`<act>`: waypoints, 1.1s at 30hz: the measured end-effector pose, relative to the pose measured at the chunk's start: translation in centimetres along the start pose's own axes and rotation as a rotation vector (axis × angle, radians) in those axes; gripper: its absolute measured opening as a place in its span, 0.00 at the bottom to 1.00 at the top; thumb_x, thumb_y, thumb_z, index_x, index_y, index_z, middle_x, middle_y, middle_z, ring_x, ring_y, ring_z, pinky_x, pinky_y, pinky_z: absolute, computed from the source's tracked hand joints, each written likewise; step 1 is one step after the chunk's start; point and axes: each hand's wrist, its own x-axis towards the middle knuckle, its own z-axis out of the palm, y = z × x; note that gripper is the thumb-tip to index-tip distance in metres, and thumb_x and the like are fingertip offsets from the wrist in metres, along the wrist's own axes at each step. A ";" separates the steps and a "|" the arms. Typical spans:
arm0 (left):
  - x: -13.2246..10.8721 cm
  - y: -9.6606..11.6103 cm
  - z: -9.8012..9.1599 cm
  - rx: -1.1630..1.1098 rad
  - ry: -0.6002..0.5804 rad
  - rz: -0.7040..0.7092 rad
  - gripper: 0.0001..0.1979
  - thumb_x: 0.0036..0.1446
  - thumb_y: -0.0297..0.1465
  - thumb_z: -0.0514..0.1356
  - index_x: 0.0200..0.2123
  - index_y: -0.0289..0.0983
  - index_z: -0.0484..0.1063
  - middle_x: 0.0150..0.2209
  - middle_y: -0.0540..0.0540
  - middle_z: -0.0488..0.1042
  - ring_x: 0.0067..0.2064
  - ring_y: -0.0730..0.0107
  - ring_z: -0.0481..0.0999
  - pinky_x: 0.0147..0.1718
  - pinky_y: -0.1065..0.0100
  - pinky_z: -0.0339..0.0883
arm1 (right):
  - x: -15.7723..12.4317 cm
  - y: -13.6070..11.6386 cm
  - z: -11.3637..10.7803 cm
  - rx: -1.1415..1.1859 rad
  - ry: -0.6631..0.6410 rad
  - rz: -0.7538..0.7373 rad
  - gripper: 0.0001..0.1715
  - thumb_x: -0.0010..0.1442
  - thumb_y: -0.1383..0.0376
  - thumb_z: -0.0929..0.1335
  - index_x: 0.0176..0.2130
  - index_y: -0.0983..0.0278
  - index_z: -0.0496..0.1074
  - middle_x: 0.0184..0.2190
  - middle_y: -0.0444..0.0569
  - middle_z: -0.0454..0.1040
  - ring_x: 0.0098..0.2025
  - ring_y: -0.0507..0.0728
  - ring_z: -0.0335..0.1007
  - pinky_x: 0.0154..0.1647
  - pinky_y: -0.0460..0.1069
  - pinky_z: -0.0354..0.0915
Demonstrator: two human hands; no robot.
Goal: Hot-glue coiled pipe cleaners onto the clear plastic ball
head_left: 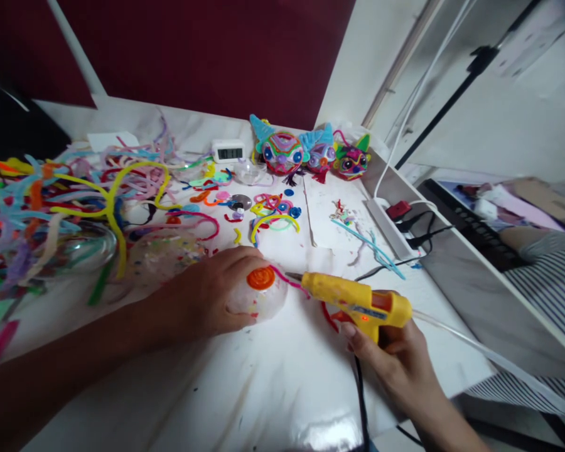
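A clear plastic ball rested on the white tabletop, near its front middle, with an orange pipe-cleaner spiral lying on its top and a pink pipe cleaner trailing off its right side. The left hand was wrapped over the ball from the left, fingers clamped on it, seemingly to stop the round thing from rolling and to turn the spiral upward. The right hand was closed round the grip of a yellow glue gun, whose nozzle pointed leftward and lay just beside the pink strand, close to the ball. To the left lay a tangled heap of coloured pipe cleaners. At the back stood three decorated figures and a small digital clock; a power strip lay along the right edge, probably feeding the gun's cord.
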 end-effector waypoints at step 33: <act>0.2 0.0 0.1 0.019 0.041 0.061 0.34 0.53 0.35 0.66 0.63 0.42 0.63 0.61 0.41 0.69 0.61 0.49 0.72 0.62 0.54 0.68 | 0.9 0.3 2.2 -0.032 -0.172 -0.086 0.11 0.69 0.61 0.70 0.52 0.56 0.74 0.51 0.53 0.77 0.49 0.58 0.79 0.48 0.49 0.76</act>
